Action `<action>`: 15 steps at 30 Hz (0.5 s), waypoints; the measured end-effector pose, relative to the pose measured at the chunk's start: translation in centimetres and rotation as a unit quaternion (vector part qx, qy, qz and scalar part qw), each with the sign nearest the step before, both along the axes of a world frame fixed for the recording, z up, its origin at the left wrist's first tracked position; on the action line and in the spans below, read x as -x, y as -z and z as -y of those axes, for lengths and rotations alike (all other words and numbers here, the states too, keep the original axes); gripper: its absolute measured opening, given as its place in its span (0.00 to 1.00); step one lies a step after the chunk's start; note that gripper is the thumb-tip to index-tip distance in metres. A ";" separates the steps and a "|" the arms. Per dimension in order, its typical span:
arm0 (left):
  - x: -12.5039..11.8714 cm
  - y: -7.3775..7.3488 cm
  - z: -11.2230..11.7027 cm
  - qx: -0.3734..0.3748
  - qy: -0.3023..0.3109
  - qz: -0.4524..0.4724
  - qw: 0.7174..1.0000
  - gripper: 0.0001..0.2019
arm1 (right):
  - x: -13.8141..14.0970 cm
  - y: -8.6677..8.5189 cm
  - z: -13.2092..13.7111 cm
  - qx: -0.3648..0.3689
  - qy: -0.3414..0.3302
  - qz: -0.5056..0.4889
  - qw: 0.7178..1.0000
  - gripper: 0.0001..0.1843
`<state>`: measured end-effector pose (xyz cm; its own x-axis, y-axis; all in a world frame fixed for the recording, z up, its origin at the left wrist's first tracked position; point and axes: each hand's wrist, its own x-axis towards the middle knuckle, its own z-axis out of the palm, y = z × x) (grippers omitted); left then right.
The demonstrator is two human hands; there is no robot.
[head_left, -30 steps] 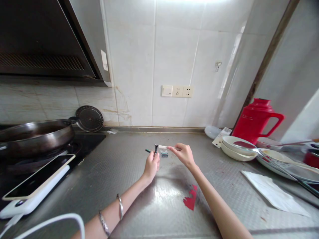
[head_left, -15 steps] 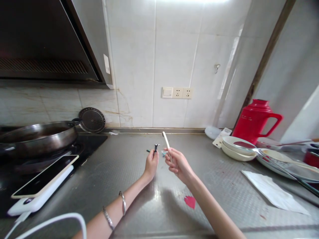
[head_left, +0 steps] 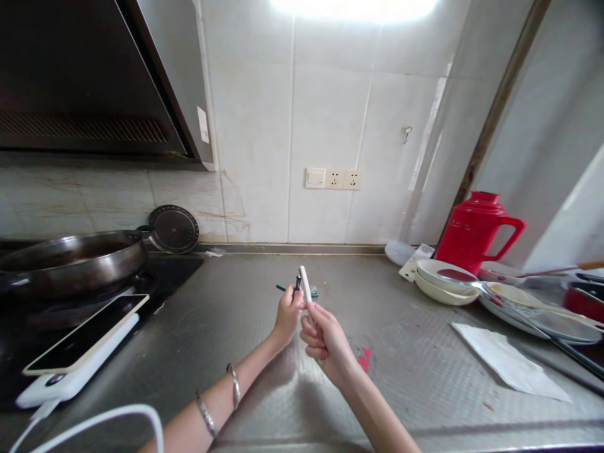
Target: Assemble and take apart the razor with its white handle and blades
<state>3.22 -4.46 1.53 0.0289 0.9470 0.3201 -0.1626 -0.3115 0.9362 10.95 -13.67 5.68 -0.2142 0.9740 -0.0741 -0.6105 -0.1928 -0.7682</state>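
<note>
My left hand (head_left: 285,318) is closed around a small black razor head (head_left: 297,282) that sticks up from its fingers. My right hand (head_left: 324,338) is wrapped around a white stick-like handle (head_left: 304,284), held upright with its tip right beside the black piece. Both hands hover close together over the steel counter (head_left: 264,371). Behind them on the counter lie a thin dark green stick (head_left: 282,288) and a small teal packet (head_left: 313,292).
A wok (head_left: 70,258) sits on the stove at left, with a phone (head_left: 82,333) on a white power bank in front. At right stand a red jug (head_left: 474,229), stacked bowls (head_left: 441,280), plates with spoons and a white paper napkin (head_left: 507,362). A red paper scrap (head_left: 363,362) lies near my right arm.
My right hand turned the white handle from level to upright and drew it back beside the left hand. The left hand stayed nearly still.
</note>
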 end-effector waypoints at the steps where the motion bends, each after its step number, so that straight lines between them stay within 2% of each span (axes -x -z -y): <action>1: 0.0 -0.1 0.0 -0.007 -0.007 -0.004 1.000 0.12 | 0.2 0.1 -0.1 0.004 0.004 0.000 1.000 0.22; 5: 0.2 -0.3 -0.2 -0.004 -0.020 -0.006 1.000 0.12 | 1.0 0.9 0.3 0.019 -0.004 0.013 1.000 0.22; 10: 0.3 -0.4 -0.1 -0.013 -0.004 -0.021 1.000 0.12 | 1.2 0.4 0.0 0.001 0.016 -0.010 1.000 0.22; 15: 0.4 -0.3 -0.2 -0.020 -0.031 -0.047 0.998 0.11 | 1.5 0.8 -0.1 0.020 0.008 -0.010 1.000 0.22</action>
<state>2.87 -4.26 1.86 0.0024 0.9341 0.3570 -0.0531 -0.3564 0.9328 9.50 -13.58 4.88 -0.1998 0.9738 -0.1090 -0.6298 -0.2128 -0.7470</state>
